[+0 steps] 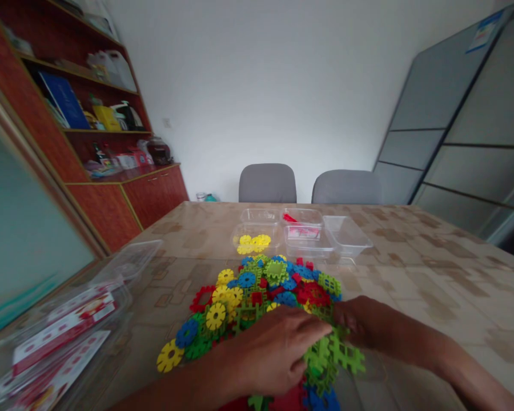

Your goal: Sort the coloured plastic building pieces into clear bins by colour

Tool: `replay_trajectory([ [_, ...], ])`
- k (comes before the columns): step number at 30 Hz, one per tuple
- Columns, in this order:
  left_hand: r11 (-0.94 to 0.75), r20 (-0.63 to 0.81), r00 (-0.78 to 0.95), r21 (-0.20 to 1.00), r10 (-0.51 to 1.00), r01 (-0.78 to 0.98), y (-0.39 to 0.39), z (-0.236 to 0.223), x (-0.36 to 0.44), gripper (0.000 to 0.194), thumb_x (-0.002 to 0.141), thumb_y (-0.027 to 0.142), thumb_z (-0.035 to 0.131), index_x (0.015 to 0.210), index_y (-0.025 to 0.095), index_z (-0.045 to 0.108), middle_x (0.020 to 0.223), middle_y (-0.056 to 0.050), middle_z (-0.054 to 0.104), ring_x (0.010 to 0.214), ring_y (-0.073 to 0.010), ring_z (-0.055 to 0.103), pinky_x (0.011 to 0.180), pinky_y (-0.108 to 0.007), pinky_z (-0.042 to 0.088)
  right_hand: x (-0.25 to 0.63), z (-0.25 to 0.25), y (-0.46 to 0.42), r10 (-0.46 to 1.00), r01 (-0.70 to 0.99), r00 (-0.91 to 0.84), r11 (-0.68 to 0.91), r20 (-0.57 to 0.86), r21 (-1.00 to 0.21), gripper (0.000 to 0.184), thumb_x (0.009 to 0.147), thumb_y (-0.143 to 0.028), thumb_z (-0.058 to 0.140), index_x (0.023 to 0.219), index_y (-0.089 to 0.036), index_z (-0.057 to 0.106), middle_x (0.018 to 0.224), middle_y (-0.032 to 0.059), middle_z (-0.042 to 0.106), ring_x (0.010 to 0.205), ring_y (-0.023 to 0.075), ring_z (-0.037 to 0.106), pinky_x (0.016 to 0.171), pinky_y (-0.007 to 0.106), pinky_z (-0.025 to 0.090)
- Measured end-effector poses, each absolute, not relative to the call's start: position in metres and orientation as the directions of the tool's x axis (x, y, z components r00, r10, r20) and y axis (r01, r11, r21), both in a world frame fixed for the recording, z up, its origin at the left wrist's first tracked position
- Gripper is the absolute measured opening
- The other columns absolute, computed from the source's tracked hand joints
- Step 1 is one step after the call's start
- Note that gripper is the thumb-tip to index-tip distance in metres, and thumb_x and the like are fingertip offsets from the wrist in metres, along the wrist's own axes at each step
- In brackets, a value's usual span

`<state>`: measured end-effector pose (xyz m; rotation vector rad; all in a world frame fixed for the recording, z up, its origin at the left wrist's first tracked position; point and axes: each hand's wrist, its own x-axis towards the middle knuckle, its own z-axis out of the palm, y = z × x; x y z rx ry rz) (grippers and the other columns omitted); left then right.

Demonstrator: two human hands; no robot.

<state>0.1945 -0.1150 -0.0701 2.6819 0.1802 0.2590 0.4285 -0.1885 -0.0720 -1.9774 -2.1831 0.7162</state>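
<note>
A heap of interlocking plastic building pieces spreads over the near middle of the table: yellow notched discs, blue notched discs, red pieces and green toothed pieces. My left hand reaches over the front of the heap, fingers bent and closed; what they hold, if anything, is hidden. At the heap's right edge, my right hand has its fingers curled round a green piece, mostly covered by the hand. Loose green pieces lie just below both hands.
Behind the heap stand clear plastic boxes, one with yellow discs, another with a red piece. Clear packaging with printed cards lies on the left. Two grey chairs line the table's far edge.
</note>
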Motion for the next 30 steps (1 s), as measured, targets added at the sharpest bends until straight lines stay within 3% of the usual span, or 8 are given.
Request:
replay_trajectory([
  [8, -0.933, 0.104, 0.978, 0.334, 0.179, 0.136, -0.111, -0.065, 0.198, 0.039, 0.077, 0.024, 0.073, 0.112, 0.020, 0.055, 0.103, -0.007, 0.064, 0.103, -0.0257, 0.056, 0.090, -0.037, 0.043, 0.413, -0.070, -0.192, 0.959, 0.949, -0.127, 0.043, -0.254, -0.312, 0.042, 0.060, -0.011, 0.067, 0.102, -0.019, 0.063, 0.104, 0.0097, 0.068, 0.096, 0.0312, 0.063, 0.079, 0.041, 0.049],
  [14, -0.948, 0.125, 0.970, 0.269, 0.206, 0.167, -0.109, -0.070, 0.197, 0.046, 0.073, 0.033, 0.078, 0.112, 0.021, 0.056, 0.099, -0.005, 0.062, 0.101, -0.0243, 0.056, 0.103, -0.044, 0.034, 0.399, -0.070, -0.192, 0.956, 0.970, -0.128, 0.064, -0.264, -0.235, 0.061, 0.056, -0.010, 0.071, 0.117, -0.012, 0.061, 0.116, 0.0171, 0.065, 0.107, 0.0368, 0.060, 0.090, 0.048, 0.049],
  [17, -0.947, 0.169, 0.955, 0.253, 0.246, 0.199, -0.102, -0.067, 0.195, 0.057, 0.073, 0.035, 0.076, 0.122, 0.020, 0.052, 0.100, -0.006, 0.063, 0.100, -0.0247, 0.056, 0.106, -0.045, 0.031, 0.401, -0.066, -0.194, 0.957, 0.966, -0.135, 0.070, -0.256, -0.248, 0.060, 0.059, -0.009, 0.066, 0.119, -0.012, 0.060, 0.117, 0.0177, 0.065, 0.108, 0.0364, 0.060, 0.091, 0.048, 0.049],
  [21, -0.941, 0.235, 0.918, 0.187, 0.320, 0.281, -0.087, -0.058, 0.187, 0.053, 0.077, 0.035, 0.072, 0.123, 0.018, 0.052, 0.102, -0.008, 0.065, 0.101, -0.0266, 0.056, 0.102, -0.046, 0.035, 0.403, -0.059, -0.201, 0.968, 0.935, -0.185, 0.120, -0.171, -0.334, 0.063, 0.062, -0.009, 0.062, 0.124, -0.017, 0.059, 0.127, 0.0158, 0.061, 0.114, 0.0351, 0.058, 0.097, 0.048, 0.046],
  [27, -0.935, 0.256, 0.899, 0.111, 0.354, 0.337, -0.075, -0.056, 0.178, 0.044, 0.080, 0.038, 0.070, 0.117, 0.019, 0.055, 0.101, -0.007, 0.066, 0.100, -0.0269, 0.056, 0.102, -0.046, 0.034, 0.384, -0.058, -0.207, 0.937, 0.915, -0.287, 0.207, -0.200, -0.345, 0.079, 0.060, -0.009, 0.070, 0.136, -0.020, 0.051, 0.146, 0.0168, 0.043, 0.132, 0.0407, 0.038, 0.105, 0.055, 0.037],
  [30, -0.933, 0.242, 0.902, 0.111, 0.358, 0.341, -0.075, -0.059, 0.178, 0.046, 0.078, 0.036, 0.072, 0.117, 0.019, 0.054, 0.102, -0.007, 0.066, 0.101, -0.0274, 0.057, 0.099, -0.045, 0.038, 0.374, -0.059, -0.205, 0.902, 0.861, -0.415, 0.348, -0.118, -0.370, 0.072, 0.058, -0.008, 0.074, 0.128, -0.020, 0.058, 0.139, 0.0147, 0.052, 0.126, 0.0366, 0.046, 0.102, 0.047, 0.042],
])
